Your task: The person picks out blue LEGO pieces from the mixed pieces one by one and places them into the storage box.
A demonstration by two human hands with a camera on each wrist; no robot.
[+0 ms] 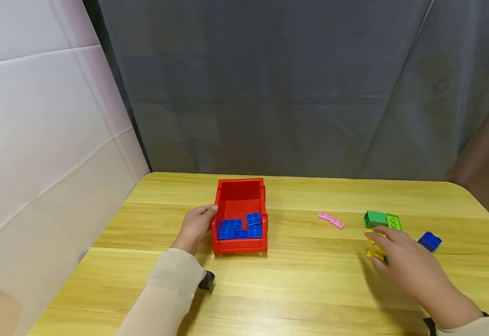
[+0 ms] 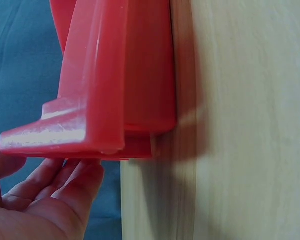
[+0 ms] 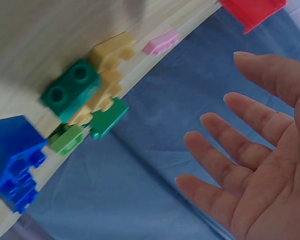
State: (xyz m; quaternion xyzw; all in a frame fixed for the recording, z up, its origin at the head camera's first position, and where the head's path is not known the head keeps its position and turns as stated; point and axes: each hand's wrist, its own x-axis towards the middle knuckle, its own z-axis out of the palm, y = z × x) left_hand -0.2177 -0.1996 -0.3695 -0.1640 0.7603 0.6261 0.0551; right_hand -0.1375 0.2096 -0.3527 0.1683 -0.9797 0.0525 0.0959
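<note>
A red bin stands left of the table's middle, with several blue toy bricks inside its near end. My left hand holds the bin's left side, thumb at the rim and fingers against the outer wall in the left wrist view. At the right, my right hand hovers over loose bricks with its fingers spread, holding nothing. Yellow bricks and a dark green brick show below it in the right wrist view. A loose blue brick lies to its right.
Between the bin and the right-hand pile lies a thin pink brick. Another green brick and a light green one sit behind the yellow bricks. A grey curtain hangs behind the wooden table.
</note>
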